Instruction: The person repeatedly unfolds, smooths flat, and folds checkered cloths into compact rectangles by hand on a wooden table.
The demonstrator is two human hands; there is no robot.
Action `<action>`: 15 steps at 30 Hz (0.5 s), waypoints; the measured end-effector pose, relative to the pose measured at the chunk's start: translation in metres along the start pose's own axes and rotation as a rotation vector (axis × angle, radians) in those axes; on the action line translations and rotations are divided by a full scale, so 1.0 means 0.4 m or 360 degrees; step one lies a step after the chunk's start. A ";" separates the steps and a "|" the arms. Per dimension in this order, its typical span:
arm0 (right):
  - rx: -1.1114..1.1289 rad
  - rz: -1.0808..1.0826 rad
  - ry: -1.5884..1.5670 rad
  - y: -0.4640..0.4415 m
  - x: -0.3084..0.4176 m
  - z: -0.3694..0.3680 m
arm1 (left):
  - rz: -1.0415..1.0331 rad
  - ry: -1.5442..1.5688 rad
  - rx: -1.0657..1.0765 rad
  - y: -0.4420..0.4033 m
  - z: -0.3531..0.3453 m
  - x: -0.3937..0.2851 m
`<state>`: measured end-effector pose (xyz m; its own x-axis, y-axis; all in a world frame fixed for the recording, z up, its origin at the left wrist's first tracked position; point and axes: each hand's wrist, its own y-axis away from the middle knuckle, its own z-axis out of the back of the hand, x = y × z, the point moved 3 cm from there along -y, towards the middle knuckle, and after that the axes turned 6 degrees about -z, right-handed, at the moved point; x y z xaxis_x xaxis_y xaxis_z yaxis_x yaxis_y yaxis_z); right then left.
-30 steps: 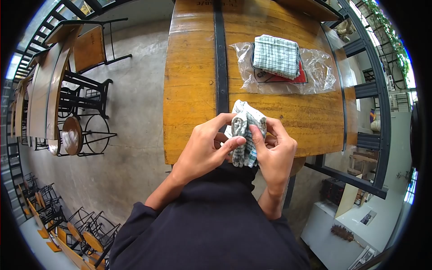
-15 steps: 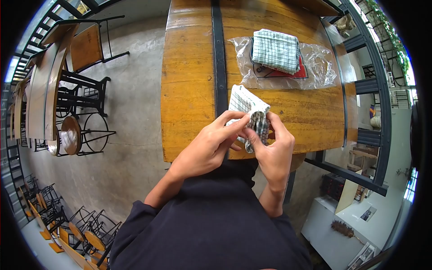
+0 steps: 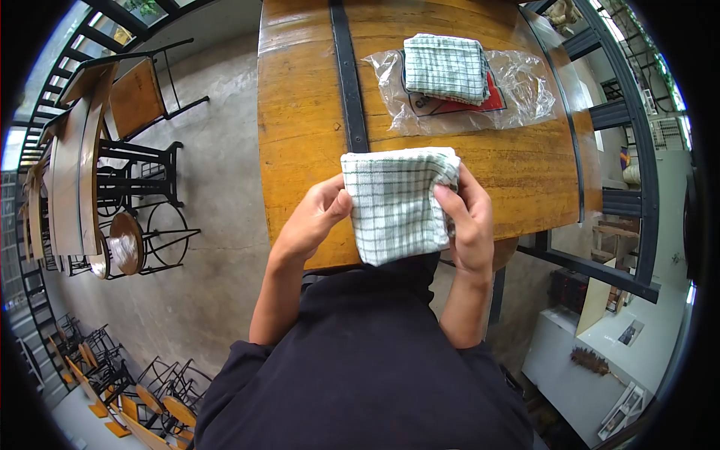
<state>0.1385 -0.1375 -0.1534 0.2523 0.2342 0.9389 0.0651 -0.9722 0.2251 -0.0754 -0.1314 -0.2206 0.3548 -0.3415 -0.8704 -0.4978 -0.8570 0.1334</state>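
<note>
My right hand clamps its fingers on the folded green-and-white checked cloth above the brown wooden surface's near edge; I can't tell whether my left hand, at its left edge, pinches too. I judge this as squaring the fold, which calls for even support.

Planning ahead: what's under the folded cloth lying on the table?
Clear plastic and a red, dark-edged printed panel show from beneath the folded cloth; whatever lies fully covered can't be seen.

The folded cloth hid some fingers of the left hand at its nine o'clock and right hand at three; toward one, stacked cloths part-covered a red printed sheet.
</note>
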 end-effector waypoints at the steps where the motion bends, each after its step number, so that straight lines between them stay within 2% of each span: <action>1: 0.0004 -0.0010 0.0087 -0.009 -0.019 0.007 | -0.0025 0.0084 -0.0052 -0.007 -0.012 0.008; 2: -0.0012 -0.0039 0.0119 -0.017 -0.037 0.010 | -0.0024 0.0083 -0.0051 -0.013 -0.029 0.012; 4: -0.0046 -0.0112 -0.0041 -0.025 -0.080 0.017 | -0.0246 0.0015 -0.0219 -0.023 -0.058 -0.003; 6: -0.0037 -0.0103 -0.0082 -0.024 -0.105 0.016 | -0.0184 0.0024 -0.0320 -0.031 -0.071 0.000; 8: -0.0031 -0.0097 -0.0129 -0.021 -0.113 0.012 | -0.0155 -0.0322 -0.0395 -0.040 -0.065 0.018; 10: -0.0039 -0.0032 0.0381 -0.016 -0.112 0.010 | -0.0211 -0.0425 -0.0442 -0.042 -0.068 0.017; 12: -0.0071 -0.0118 0.0446 -0.020 -0.119 0.025 | -0.0121 -0.0339 -0.0403 -0.040 -0.068 0.014; 15: -0.0068 -0.0209 0.0354 -0.028 -0.127 0.035 | -0.0197 -0.0337 -0.0428 -0.037 -0.058 0.006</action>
<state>0.1384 -0.1383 -0.2072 0.0253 0.3564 0.9340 0.0410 -0.9339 0.3552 -0.0488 -0.1288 -0.2136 0.2135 -0.1656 -0.9628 -0.2253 -0.9673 0.1164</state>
